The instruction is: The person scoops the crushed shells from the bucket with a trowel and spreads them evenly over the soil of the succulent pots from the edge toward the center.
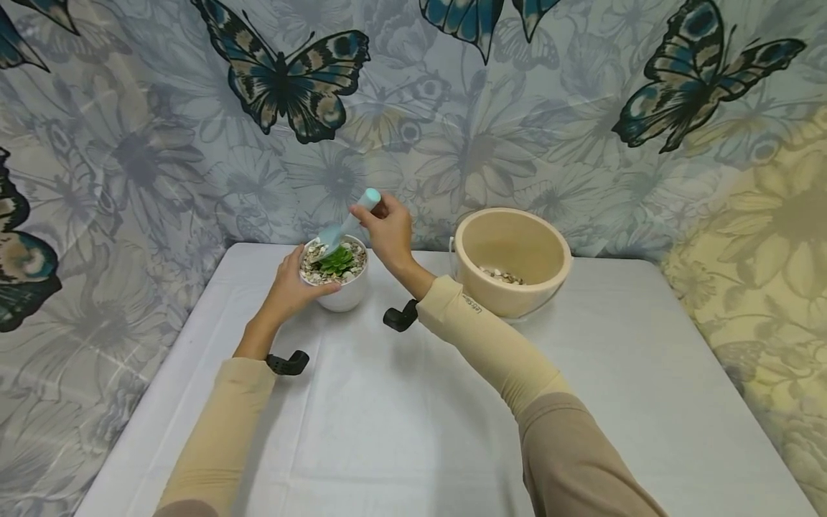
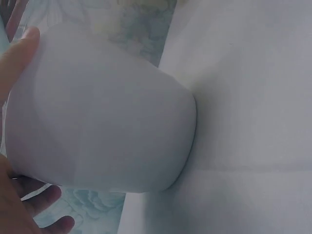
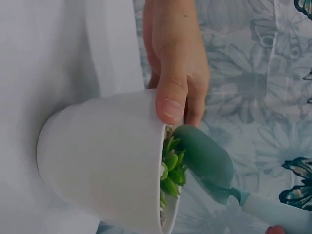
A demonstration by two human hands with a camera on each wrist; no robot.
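Note:
A white plant pot (image 1: 344, 296) stands at the back left of the table, holding a green succulent (image 1: 339, 261) ringed by small pebbles. My left hand (image 1: 286, 289) grips the pot from its left side, with the thumb at the near side by the rim. Above the pot, my right hand (image 1: 393, 235) holds a light-blue toy-like trowel (image 1: 357, 215) by its handle. The trowel slants down to the left, its blade over the pebbles at the back of the succulent. In the right wrist view the trowel's blade (image 3: 204, 156) is right at the leaves, close to the left thumb.
A cream bucket (image 1: 510, 301) with a thin handle stands right of the pot, some pebbles (image 1: 501, 276) on its bottom. A white cloth (image 1: 388, 416) covers the table. Butterfly-patterned fabric (image 1: 400, 143) hangs close behind the table. Black wrist cameras (image 1: 288, 362) sit on both wrists.

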